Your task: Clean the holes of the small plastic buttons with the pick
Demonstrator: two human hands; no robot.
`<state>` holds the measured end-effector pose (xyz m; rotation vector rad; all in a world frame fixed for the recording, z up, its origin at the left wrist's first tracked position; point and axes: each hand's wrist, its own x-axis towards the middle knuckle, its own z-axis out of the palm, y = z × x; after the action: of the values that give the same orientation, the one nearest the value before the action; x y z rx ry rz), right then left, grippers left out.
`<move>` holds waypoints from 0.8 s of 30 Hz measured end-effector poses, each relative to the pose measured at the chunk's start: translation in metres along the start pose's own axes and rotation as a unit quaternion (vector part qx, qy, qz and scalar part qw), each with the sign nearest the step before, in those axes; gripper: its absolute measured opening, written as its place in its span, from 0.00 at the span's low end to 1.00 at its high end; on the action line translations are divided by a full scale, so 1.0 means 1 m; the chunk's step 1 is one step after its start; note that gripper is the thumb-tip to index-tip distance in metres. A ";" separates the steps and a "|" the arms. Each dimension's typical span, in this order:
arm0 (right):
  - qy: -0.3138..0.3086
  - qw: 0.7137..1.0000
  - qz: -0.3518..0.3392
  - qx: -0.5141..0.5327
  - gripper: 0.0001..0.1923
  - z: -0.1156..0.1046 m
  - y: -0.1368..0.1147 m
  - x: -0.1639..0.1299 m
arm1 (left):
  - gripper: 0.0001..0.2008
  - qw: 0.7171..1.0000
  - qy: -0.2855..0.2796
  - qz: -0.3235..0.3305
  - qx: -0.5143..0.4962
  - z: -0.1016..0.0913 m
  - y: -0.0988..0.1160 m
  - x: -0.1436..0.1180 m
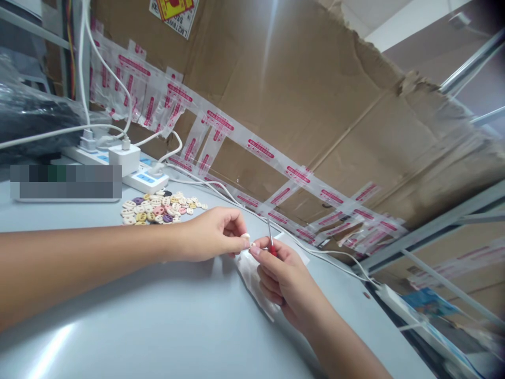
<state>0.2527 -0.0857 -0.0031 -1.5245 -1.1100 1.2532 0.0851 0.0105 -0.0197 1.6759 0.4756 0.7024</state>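
Note:
My left hand (215, 234) is closed, thumb and forefinger pinching a small cream-white button-like piece (246, 236). Close against it, my right hand (282, 273) is closed too, its thumb and forefinger meeting at a tiny pale bit (252, 245) too small to make out. A slim tool with a red handle and thin metal shaft (272, 246) rises from between the right fingers; its exact kind is unclear. Below the hands lies a whitish, thin plastic bag (252, 279), partly covered by the right hand. Behind the left wrist is a pile of small button-like pieces (158, 208) in cream, yellow, pink, purple and black.
White power strips (145, 180) with a charger (124, 158) and cables stand at the back left of the table (158, 326). A taped cardboard sheet (284, 105) leans behind. Another power strip (418, 321) runs along the right edge. A blurred-out object (67, 183) sits at left.

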 end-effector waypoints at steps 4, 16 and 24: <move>-0.014 1.000 0.004 0.016 0.21 -0.001 -0.001 0.000 | 0.08 1.000 -0.010 -0.008 -0.020 0.000 -0.001 0.001; -0.004 1.000 -0.008 0.019 0.22 0.001 0.001 0.000 | 0.08 1.000 -0.016 -0.017 -0.012 -0.001 0.002 0.000; -0.034 0.999 0.003 0.035 0.20 0.001 0.003 -0.001 | 0.07 1.000 -0.010 -0.026 -0.015 0.000 0.002 -0.001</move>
<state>0.2516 -0.0868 -0.0057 -1.4442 -1.0934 1.3431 0.0848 0.0093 -0.0177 1.6356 0.4896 0.6512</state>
